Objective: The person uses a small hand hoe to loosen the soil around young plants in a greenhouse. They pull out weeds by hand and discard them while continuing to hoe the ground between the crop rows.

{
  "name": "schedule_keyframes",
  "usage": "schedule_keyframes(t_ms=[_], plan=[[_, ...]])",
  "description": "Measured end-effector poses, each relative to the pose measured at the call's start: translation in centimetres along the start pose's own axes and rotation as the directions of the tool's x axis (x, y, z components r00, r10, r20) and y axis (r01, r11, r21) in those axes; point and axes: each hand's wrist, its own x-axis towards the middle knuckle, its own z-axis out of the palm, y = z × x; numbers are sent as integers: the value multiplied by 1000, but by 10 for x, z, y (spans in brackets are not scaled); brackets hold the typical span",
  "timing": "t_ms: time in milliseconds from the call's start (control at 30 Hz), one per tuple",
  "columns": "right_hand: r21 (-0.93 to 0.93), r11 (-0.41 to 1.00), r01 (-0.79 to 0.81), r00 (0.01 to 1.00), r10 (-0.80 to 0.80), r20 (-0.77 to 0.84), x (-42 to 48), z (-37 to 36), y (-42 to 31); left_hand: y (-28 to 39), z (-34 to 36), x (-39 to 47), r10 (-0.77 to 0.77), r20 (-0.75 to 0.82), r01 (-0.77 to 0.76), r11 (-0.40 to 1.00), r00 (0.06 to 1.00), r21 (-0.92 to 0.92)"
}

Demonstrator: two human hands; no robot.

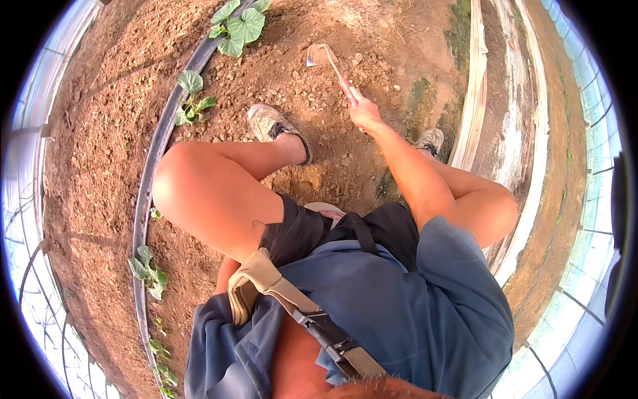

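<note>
My right hand (365, 113) is closed around the reddish handle of a small hand hoe (342, 84). Its arm reaches forward between my knees. The hoe's thin bent neck leads to a flat metal blade (317, 56), which rests at or just above loose, crumbly brown soil (319, 90). My left hand is out of view; only a bit of that arm shows below the left thigh. Ahead and to the left, a broad-leaved seedling (244, 29) grows beside a black drip-irrigation hose (197, 62).
More seedlings (192, 102) and another plant (148, 272) line the hose on my left. My left shoe (274, 127) and right shoe (429, 139) stand on the soil. Pale, board-like strips (473, 99) run along the right. Translucent greenhouse sheeting (593, 209) curves around both sides.
</note>
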Motion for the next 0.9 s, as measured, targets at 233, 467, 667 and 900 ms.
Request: schedule_keyframes(t_ms=[233,467,667,900], plan=[[235,944,-232,972,217,85,-40,-11,68,14,-46,82,62,229,-163,874,972,458],[291,957,0,971,70,-229,12,5,97,14,-106,94,-6,75,-30,885,997,465],[425,889,-167,966,234,-110,-56,-18,101,43,-143,113,117,-149,-48,913,982,405],[196,971,-135,989,146,-38,-88,20,137,10,-169,126,88,-121,-38,930,989,366]])
